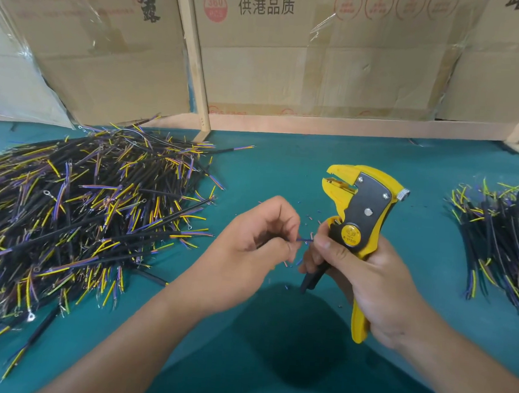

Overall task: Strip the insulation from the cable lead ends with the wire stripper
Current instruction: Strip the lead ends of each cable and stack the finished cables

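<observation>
My right hand [366, 272] grips the yellow and black wire stripper [364, 208] by its handles, jaws pointing up and left. My left hand [259, 235] pinches a black cable between thumb and fingers. Its thin blue lead [305, 239] sticks out to the right and reaches the fingertips of my right hand. Most of the cable is hidden inside my left hand. The stripper's jaws hold no wire.
A big heap of black cables with yellow, purple and blue leads [78, 209] lies at the left on the teal table [284, 173]. A smaller pile of cables [498, 238] lies at the right. Cardboard boxes [321, 54] and a wooden frame stand behind. Insulation scraps lie between my hands.
</observation>
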The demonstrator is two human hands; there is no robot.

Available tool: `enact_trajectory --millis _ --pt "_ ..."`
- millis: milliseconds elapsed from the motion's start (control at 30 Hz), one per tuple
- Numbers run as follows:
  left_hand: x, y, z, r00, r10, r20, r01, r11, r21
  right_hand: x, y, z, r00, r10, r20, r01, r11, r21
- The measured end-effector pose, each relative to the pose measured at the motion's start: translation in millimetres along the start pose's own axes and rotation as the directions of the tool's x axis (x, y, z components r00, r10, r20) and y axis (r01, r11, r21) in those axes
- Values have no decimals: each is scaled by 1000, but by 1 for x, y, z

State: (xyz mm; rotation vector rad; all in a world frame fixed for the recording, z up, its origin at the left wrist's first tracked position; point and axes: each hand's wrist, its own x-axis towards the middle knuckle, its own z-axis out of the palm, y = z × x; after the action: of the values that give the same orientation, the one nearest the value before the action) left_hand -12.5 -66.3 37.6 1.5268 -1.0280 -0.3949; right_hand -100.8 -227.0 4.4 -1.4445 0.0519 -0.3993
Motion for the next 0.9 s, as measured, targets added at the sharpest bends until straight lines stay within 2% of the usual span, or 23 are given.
enact_trajectory --millis 167,267,500,633,767,900 --pt "-2 -3 0 999 -5 -37 6 1000 16 -1 1 0 1000 -6 22 6 1000 -14" --pt "-2 -4 -1 1000 -4 -12 4 1000 12 0 -1 0 1000 -7 11 7 1000 -23" --pt "0 -9 -6 1000 -2 11 0 988 155 1 0 -2 1000 6 -30 -6 1000 -2" --pt "1 -7 -12 1000 16 -3 -15 988 153 3 0 -4 999 28 -29 -28 1000 12" --pt "3 -5 -22 998 51 -29 -46 984 171 3 -5 -4 978 175 112 -189 974 126" --pt "4 -5 -30 996 87 -36 -79 981 179 0 -8 -4 900 332 280 -389 904 176"
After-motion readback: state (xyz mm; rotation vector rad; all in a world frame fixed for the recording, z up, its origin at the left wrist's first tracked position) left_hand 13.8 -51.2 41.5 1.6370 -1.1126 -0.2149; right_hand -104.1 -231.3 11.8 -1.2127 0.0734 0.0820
